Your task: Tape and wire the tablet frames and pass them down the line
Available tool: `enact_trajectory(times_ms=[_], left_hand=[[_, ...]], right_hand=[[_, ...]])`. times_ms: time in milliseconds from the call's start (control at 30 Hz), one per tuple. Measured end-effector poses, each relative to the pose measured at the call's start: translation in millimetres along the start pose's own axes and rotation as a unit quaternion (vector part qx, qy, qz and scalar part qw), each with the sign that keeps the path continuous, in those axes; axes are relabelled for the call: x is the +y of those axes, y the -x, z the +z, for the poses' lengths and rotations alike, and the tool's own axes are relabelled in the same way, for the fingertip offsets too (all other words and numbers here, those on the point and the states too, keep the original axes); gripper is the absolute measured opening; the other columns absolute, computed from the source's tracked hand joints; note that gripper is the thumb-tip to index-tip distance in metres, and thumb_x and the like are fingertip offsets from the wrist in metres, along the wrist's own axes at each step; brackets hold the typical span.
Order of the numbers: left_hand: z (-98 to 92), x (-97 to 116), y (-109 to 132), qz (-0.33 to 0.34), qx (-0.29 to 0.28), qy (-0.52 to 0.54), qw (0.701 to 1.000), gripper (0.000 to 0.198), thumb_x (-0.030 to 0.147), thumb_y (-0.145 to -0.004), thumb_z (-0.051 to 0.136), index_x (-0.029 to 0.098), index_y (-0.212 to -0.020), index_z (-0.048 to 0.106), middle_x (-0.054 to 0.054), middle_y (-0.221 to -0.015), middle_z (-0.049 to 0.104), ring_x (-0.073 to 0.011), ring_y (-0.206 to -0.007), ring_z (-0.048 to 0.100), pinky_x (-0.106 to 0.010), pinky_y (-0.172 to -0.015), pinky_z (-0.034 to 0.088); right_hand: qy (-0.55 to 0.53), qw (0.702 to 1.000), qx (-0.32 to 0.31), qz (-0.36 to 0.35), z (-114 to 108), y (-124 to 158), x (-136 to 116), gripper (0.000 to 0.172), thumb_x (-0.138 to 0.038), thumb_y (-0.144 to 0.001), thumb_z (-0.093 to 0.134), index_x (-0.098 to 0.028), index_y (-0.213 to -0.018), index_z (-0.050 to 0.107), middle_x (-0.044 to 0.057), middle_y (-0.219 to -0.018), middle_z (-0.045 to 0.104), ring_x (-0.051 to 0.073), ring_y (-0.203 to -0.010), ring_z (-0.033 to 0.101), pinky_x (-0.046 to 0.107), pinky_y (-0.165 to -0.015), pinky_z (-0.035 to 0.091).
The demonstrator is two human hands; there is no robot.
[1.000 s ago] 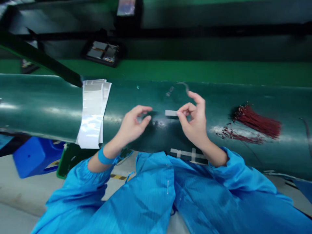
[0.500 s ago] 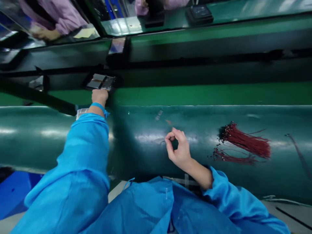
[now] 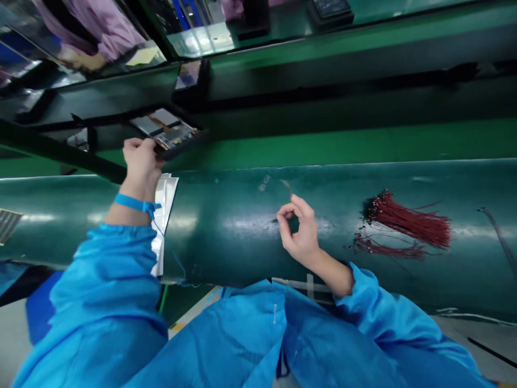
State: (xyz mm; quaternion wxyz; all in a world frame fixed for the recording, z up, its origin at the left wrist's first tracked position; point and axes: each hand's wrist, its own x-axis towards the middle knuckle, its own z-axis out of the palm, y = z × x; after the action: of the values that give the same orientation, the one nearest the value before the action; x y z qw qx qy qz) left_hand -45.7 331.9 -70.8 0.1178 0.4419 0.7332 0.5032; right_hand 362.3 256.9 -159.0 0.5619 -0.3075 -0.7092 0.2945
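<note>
My left hand (image 3: 141, 159), with a blue wrist strap, grips the near left corner of an opened electronic device (image 3: 173, 132). The device has a black frame, silver-grey blocks and a circuit board, and it tilts above the green conveyor strip. Over the dark green bench, my right hand (image 3: 301, 231) is closed in a pinch, thumb against fingertips. A thin wire (image 3: 286, 186) sticks out beyond its fingers; its other end is hidden in the hand. To the right lie a thick bundle of dark red wires (image 3: 420, 221) and a smaller bunch of wires (image 3: 388, 248).
White sheets (image 3: 167, 210) lie beneath my left wrist. A dark green post (image 3: 60, 151) slants in from the left. Another device (image 3: 189, 75) sits farther back on the line. A co-worker's pink sleeve (image 3: 119, 32) is across it. One loose wire (image 3: 498, 237) lies far right.
The device has been lifted and tilted toward me in my left hand, which has shifted left. My right hand keeps its pinch, and the wire's angle has changed.
</note>
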Motion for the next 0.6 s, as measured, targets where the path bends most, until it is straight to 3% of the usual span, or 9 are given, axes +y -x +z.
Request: enact_trajectory(times_ms=[100, 233, 333, 467, 533, 600], left_hand=[[-7.3, 19.5, 71.2, -0.096, 0.019, 0.087, 0.991, 0.041, 0.025, -0.088, 0.069, 0.022, -0.089, 0.028, 0.009, -0.072, 0.038, -0.0036, -0.065, 0.045, -0.022, -0.065, 0.04], [-6.9, 44.2, 179.0, -0.198, -0.083, 0.177, 0.961, 0.052, 0.034, -0.064, 0.079, 0.021, -0.099, 0.043, 0.006, -0.076, 0.057, -0.0109, -0.061, 0.055, -0.023, -0.053, 0.046], [12.6, 52.1, 247.3, -0.261, -0.147, 0.21, 0.931, 0.057, 0.036, -0.063, 0.086, 0.021, -0.103, 0.048, 0.005, -0.072, 0.057, -0.0128, -0.057, 0.057, -0.022, -0.048, 0.047], [46.5, 54.3, 321.4, -0.302, -0.127, 0.289, 0.899, 0.062, 0.043, -0.071, 0.087, 0.025, -0.111, 0.043, 0.002, -0.091, 0.065, -0.0141, -0.071, 0.066, -0.02, -0.055, 0.052], [50.0, 53.1, 345.5, -0.303, -0.15, 0.289, 0.896, 0.063, 0.046, -0.075, 0.086, 0.026, -0.115, 0.041, -0.001, -0.107, 0.069, -0.0156, -0.079, 0.07, -0.021, -0.059, 0.055], [41.6, 47.9, 351.0, -0.274, -0.24, 0.221, 0.905, 0.053, 0.051, -0.082, 0.081, 0.025, -0.113, 0.046, -0.003, -0.106, 0.072, -0.0173, -0.077, 0.071, -0.025, -0.062, 0.056]], right_hand=[[-0.045, 0.997, 0.061, 0.013, -3.9, -7.3, -0.6, 0.063, -0.014, -0.101, 0.056, -0.035, -0.157, 0.037, 0.0, -0.096, 0.065, 0.018, -0.082, 0.064, 0.037, -0.073, 0.054], [-0.066, 0.99, 0.12, 0.036, -16.7, -24.8, -11.1, 0.054, -0.025, -0.105, 0.056, -0.038, -0.153, 0.035, 0.001, -0.095, 0.06, 0.019, -0.083, 0.061, 0.037, -0.07, 0.053], [-0.091, 0.99, 0.061, 0.089, -32.5, -32.2, -27.3, 0.055, -0.033, -0.105, 0.058, -0.039, -0.153, 0.031, 0.001, -0.092, 0.057, 0.019, -0.075, 0.056, 0.036, -0.064, 0.051], [-0.137, 0.967, -0.048, 0.208, -61.3, -16.8, -51.2, 0.06, -0.032, -0.104, 0.062, -0.042, -0.154, 0.031, -0.002, -0.094, 0.055, 0.011, -0.055, 0.043, 0.03, -0.048, 0.038], [-0.136, 0.951, -0.077, 0.265, -77.6, 3.9, -59.2, 0.061, -0.031, -0.103, 0.062, -0.043, -0.155, 0.031, -0.004, -0.095, 0.055, 0.01, -0.053, 0.043, 0.028, -0.047, 0.038], [-0.111, 0.939, -0.097, 0.309, -92.3, 30.0, -63.5, 0.063, -0.032, -0.104, 0.062, -0.041, -0.157, 0.03, -0.004, -0.094, 0.055, 0.012, -0.058, 0.05, 0.029, -0.051, 0.044]])
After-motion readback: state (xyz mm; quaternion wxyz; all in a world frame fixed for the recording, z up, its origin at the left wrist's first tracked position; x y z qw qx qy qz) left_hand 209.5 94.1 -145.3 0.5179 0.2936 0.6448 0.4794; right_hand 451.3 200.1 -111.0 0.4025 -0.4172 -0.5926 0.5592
